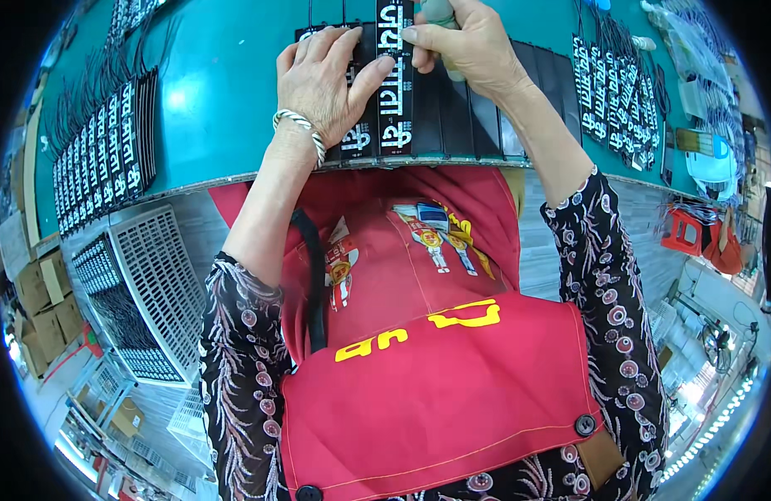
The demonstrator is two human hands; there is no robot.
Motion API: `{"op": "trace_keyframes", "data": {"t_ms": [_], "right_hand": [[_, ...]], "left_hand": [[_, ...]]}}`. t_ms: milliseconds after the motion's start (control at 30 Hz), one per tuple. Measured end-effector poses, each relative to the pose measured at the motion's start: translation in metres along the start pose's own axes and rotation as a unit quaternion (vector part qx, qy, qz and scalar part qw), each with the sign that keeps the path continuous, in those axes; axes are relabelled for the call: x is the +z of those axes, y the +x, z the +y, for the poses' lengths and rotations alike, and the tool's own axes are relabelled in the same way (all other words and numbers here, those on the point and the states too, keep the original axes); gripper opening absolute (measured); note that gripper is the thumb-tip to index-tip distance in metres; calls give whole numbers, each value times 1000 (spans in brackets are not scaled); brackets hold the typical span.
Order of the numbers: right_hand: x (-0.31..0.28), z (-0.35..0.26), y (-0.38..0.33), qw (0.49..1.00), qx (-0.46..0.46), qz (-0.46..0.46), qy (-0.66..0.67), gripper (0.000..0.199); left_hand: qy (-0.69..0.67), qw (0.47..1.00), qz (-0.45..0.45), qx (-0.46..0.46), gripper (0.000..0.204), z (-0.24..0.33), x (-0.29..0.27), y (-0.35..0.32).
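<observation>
My left hand (325, 88) lies palm down on dark strips at the table's near edge, its fingers stretched out and its thumb on a black strip with white lettering (391, 108). In my right hand (477, 50) is a pale green rounded object (438, 11), gripped by curled fingers; its kind cannot be made out. The right thumb tip reaches the same lettered strip. Beside it, under and around both hands, lie several plain black panels (527, 92) side by side. The left fingers partly cover another lettered strip.
Lettered strips with thin black wires lie in a row at left (110, 154) and in a pile at right (615, 100) on the green table (210, 67). A brush (701, 144) lies far right. A white crate (160, 275) and a red stool (682, 232) stand below the table's level.
</observation>
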State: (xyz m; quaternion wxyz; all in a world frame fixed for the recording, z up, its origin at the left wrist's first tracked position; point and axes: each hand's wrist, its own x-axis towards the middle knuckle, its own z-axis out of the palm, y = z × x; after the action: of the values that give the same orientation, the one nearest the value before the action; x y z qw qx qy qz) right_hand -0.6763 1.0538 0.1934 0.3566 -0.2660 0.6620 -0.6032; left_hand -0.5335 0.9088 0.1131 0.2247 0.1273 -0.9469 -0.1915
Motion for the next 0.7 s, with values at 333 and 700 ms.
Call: {"op": "trace_keyframes", "data": {"t_ms": [333,700], "right_hand": [[-3,1,7,999,-3,-29,-13,37],[1,-11,2,997,29,-26,-62,38]], "left_hand": [[1,1000,13,9,65,2,-2,-4],[1,1000,8,4,74,3,0,-4]]}}
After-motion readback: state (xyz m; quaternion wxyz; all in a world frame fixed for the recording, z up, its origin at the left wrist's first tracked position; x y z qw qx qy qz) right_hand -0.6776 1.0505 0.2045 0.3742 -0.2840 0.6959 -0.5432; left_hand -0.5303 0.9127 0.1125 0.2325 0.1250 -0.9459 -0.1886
